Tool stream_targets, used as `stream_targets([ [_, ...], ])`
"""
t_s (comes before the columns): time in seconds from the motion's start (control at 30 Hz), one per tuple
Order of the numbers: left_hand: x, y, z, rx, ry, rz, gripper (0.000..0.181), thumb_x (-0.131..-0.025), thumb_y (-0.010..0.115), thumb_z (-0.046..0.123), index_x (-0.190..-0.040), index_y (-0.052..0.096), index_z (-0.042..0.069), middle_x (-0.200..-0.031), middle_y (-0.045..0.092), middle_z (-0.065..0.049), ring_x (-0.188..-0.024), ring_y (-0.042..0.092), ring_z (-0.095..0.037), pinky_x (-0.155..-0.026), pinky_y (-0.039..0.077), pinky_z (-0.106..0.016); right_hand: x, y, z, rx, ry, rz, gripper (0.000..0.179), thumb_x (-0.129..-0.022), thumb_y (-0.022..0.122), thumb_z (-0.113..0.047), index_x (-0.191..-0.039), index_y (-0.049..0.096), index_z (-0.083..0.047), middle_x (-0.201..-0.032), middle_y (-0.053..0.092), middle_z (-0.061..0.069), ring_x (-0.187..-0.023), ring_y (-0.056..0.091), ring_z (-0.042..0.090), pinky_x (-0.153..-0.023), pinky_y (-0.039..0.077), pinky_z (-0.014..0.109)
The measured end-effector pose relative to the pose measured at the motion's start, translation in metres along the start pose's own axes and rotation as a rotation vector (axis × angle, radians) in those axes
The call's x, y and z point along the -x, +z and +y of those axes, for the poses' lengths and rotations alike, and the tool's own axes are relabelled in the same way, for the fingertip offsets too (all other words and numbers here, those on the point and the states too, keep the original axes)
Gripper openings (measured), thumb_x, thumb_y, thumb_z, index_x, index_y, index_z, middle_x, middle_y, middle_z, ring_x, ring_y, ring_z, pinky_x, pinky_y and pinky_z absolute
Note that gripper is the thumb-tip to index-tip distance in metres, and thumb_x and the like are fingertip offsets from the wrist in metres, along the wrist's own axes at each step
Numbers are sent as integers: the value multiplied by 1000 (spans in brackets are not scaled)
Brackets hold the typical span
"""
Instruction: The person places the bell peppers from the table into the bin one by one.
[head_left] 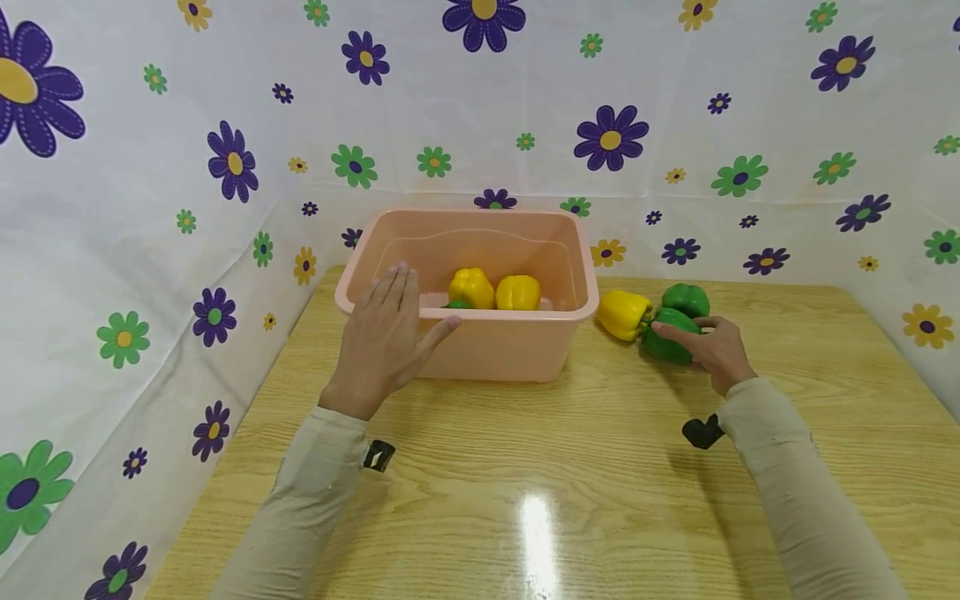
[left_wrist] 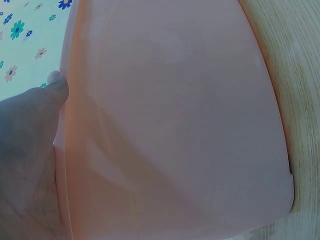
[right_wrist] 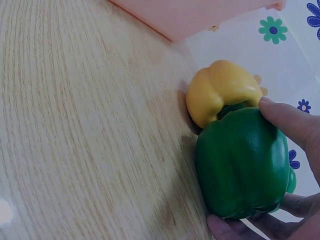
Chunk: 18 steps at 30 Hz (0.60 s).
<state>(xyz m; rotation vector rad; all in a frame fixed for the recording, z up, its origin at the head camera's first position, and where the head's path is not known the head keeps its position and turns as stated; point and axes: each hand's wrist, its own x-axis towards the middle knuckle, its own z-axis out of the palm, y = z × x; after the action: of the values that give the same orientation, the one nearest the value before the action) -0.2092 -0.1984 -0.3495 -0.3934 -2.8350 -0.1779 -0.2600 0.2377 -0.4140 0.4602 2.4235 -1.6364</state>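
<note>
A pink plastic bin (head_left: pixel 498 346) stands toward the back of the table. Across its front left rim lies my left hand (head_left: pixel 382 333), fingers straight and together, the thumb (left_wrist: pixel 56 90) resting along the rim. My right hand (head_left: pixel 718 348) grips a green bell pepper (right_wrist: pixel 242 165) with thumb on one side and fingertips round its lower end. Close against that pepper are a yellow bell pepper (head_left: pixel 621 315) and a second green one (head_left: pixel 686 297). Inside the bin sit two yellow bell peppers (head_left: pixel 471 288) and a green one (head_left: pixel 457 305), mostly hidden by the front wall.
The wooden table (head_left: pixel 540 450) carries everything, with a bright light reflection near its front. A white cloth with printed flowers (head_left: pixel 450 100) hangs behind and along the left side. Black wrist devices (head_left: pixel 703 432) show below both wrists.
</note>
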Motion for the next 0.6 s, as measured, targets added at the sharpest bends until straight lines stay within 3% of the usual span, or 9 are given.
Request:
stream_targets([
  [0.6,0,-1,1,-5,-9,-13,97,-100,41,67,-156,23,-10,-164,21,-25,-153,18,-38,-126,12,-47,0,0,-1,5,19,-9,113,-88,73,-55,-158,10,8,-161,18,31,-143,34,44,-111,42,51],
])
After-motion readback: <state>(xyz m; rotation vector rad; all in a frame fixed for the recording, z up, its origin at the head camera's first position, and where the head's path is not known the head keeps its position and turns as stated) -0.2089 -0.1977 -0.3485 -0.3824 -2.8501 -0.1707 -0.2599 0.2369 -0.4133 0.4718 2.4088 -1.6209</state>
